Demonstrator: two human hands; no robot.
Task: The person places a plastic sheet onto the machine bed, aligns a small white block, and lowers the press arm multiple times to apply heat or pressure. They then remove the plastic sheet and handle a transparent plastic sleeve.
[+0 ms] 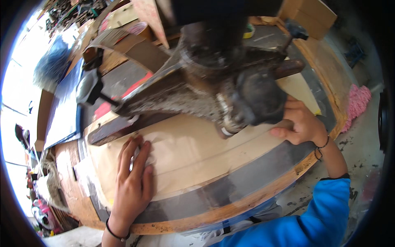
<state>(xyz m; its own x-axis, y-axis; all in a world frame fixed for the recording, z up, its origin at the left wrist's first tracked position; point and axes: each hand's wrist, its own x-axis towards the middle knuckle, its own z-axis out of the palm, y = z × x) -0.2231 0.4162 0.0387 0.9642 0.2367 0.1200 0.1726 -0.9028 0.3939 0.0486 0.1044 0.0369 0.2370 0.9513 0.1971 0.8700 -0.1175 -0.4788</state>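
A large tan sheet (177, 164), like paper or thin card, lies under a heavy, worn metal press frame (168, 96). The frame has spreading arms, dark bars beneath and a big black knob (261, 96) in the middle. My left hand (133, 177) rests on the sheet's left part, fingers stretched toward the left bar. My right hand (302, 123) lies at the sheet's right side, close by the black knob. Its thumb stands apart from the fingers, whose tips are partly hidden behind the knob. Neither hand visibly grips anything.
A wooden rim (197, 222) edges the dark worktop (214, 193). Smaller black knobs (89, 87) stick out on the frame's arms. Cardboard pieces (140, 49) and a tape roll (249, 31) lie behind. A pink cloth (356, 105) hangs at the right; a blue-edged board (68, 109) stands left.
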